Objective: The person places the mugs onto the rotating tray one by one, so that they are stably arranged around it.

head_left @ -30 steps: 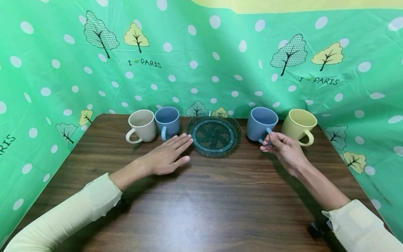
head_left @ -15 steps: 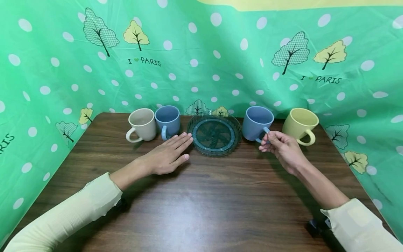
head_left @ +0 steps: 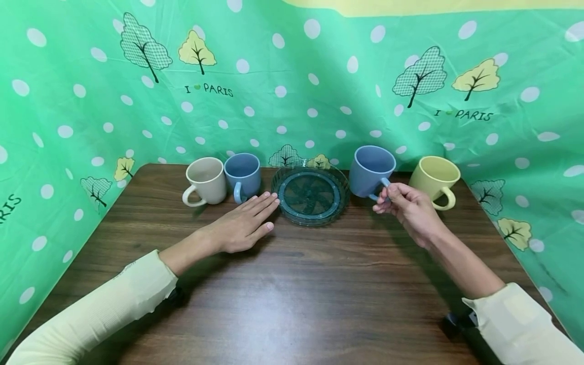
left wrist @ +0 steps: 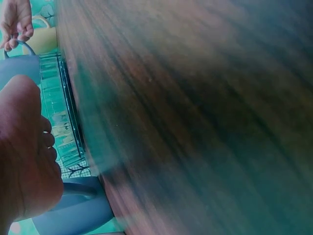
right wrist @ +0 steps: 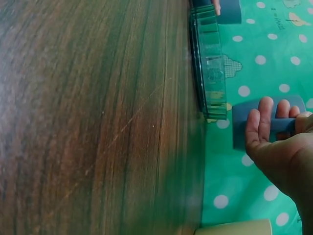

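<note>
Head view: my right hand (head_left: pixel 412 208) pinches the handle of a blue mug (head_left: pixel 371 172), upright just beside a glass dish (head_left: pixel 310 195). With all the weight hanging off one side, a slack pinch could let it roll and knock the dish. A yellow mug (head_left: pixel 431 180) stands close behind my knuckles; swinging outward could bump it. My left hand (head_left: pixel 242 223) lies with fingers straight by the dish; a careless push could slide it.

Left wrist view: a second blue mug (left wrist: pixel 73 210) sits near my palm; drawing back sideways could catch its handle. Whether my fingertips touch the dish, I cannot tell.

Right wrist view: patterned cloth (right wrist: pixel 230 171) shows between mug and table (right wrist: pixel 122 147), so it seems raised; slipping means a drop.
</note>
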The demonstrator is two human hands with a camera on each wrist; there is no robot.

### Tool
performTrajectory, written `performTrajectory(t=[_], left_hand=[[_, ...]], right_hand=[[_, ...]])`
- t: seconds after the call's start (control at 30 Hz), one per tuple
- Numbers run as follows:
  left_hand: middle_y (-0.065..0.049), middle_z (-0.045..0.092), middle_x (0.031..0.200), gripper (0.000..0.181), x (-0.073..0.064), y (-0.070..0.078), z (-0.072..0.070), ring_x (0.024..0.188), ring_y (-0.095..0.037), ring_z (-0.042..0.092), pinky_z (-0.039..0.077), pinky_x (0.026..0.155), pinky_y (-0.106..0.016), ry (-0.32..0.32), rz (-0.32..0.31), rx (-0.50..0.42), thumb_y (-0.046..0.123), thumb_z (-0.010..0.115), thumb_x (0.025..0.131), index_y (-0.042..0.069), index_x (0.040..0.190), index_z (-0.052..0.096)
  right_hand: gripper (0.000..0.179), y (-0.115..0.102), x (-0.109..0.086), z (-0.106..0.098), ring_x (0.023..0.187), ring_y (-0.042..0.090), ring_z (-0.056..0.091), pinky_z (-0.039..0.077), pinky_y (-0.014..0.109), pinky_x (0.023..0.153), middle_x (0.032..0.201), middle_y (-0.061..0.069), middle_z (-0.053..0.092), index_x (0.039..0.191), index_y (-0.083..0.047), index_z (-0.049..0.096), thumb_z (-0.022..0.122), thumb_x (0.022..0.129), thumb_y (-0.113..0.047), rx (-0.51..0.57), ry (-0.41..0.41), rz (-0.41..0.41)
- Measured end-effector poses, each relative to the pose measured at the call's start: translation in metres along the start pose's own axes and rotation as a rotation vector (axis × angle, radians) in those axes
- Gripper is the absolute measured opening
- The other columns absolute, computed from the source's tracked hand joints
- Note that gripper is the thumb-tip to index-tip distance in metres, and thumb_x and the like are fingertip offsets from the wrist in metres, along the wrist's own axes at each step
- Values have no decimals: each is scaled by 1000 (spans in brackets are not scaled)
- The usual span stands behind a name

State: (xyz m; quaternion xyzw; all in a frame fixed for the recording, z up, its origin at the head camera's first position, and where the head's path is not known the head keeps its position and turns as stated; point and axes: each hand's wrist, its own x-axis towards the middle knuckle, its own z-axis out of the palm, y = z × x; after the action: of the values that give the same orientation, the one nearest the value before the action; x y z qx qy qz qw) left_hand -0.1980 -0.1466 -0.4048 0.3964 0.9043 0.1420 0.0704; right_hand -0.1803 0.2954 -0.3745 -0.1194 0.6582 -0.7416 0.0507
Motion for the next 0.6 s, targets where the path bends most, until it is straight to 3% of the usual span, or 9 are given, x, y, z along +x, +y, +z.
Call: performTrajectory(t=[0.6], left_hand=[[-18,16,190,67,2,1,4,179,-35,12,15,147,-56,0,3,23,39,36,124,3,179,23]], right_hand=[[28,0,3,15,92,13,81,69,28,90,100,1,74,105,-5,70,57,119,-25,-10,-13,-23]])
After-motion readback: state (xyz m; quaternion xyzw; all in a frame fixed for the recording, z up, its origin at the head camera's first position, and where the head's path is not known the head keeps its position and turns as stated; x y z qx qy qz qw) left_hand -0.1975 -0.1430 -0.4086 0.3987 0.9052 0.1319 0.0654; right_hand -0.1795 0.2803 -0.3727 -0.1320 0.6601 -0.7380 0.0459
